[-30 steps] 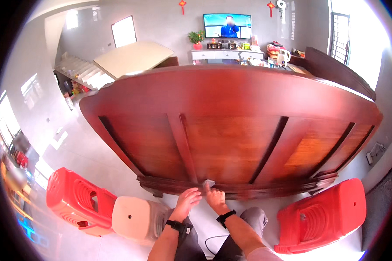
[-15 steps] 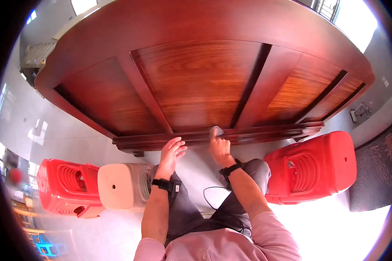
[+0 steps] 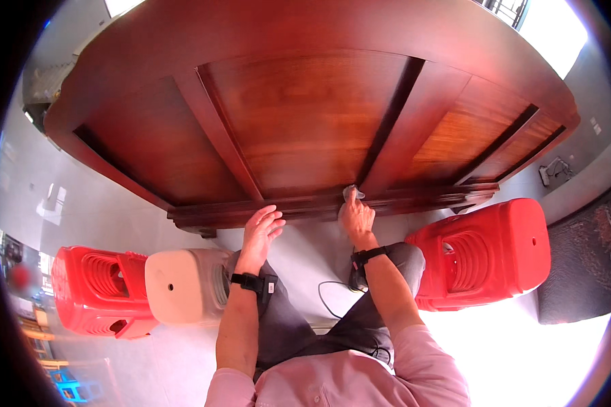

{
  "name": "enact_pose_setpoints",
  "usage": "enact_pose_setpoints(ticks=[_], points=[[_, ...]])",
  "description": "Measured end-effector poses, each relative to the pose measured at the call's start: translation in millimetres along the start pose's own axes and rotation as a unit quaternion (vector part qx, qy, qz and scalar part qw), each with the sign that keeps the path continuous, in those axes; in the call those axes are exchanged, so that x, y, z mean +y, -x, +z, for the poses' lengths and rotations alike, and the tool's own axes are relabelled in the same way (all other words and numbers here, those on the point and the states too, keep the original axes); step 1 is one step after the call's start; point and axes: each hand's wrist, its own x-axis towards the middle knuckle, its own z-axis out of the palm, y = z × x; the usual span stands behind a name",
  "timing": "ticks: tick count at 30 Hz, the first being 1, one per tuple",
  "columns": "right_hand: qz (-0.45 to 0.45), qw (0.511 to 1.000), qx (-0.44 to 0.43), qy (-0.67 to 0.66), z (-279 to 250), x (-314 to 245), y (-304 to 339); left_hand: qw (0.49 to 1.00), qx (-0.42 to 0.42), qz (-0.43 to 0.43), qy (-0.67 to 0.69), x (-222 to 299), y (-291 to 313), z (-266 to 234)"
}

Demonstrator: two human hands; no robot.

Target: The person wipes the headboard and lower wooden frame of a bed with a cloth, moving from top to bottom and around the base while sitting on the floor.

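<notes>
A large, glossy red-brown wooden panel, like a headboard (image 3: 305, 122), stands in front of me with its framed inset fields. Near its lower moulding, my right hand (image 3: 358, 218) has its index finger stretched onto a small crumpled grey scrap (image 3: 353, 192), perhaps cloth; the other fingers are curled. The scrap lies against the bottom edge of the middle field, close to an upright divider. My left hand (image 3: 260, 234) is open, fingers slightly bent, at the front of the moulding further left; whether it touches the wood I cannot tell.
To my left stand a beige stool (image 3: 183, 286) and a red plastic stool (image 3: 102, 292). Another red stool (image 3: 485, 254) is close by my right leg, with a dark textured block (image 3: 580, 271) beyond it. A cable (image 3: 322, 298) loops between my legs.
My right hand has slid the grey scrap a little to the right along the panel's lower edge. My left hand stays open near the moulding. The whole view has shifted slightly.
</notes>
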Motion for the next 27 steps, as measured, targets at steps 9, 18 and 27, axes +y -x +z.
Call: enact_pose_setpoints(ticks=[9, 18, 27], points=[[-0.077, 0.99, -0.119, -0.005, 8.1, -7.2, 0.8, 1.0, -0.009, -0.001, -0.016, -0.5, -0.5, 1.0], [0.03, 0.994, -0.095, 0.042, 4.0, -3.7, 5.2, 1.0, -0.009, 0.003, -0.01, 1.6, 1.4, 0.6], [0.009, 0.995, -0.087, -0.05, -20.4, -22.3, 9.4, 1.0, -0.016, 0.008, -0.01, 0.3, 0.6, -1.7]])
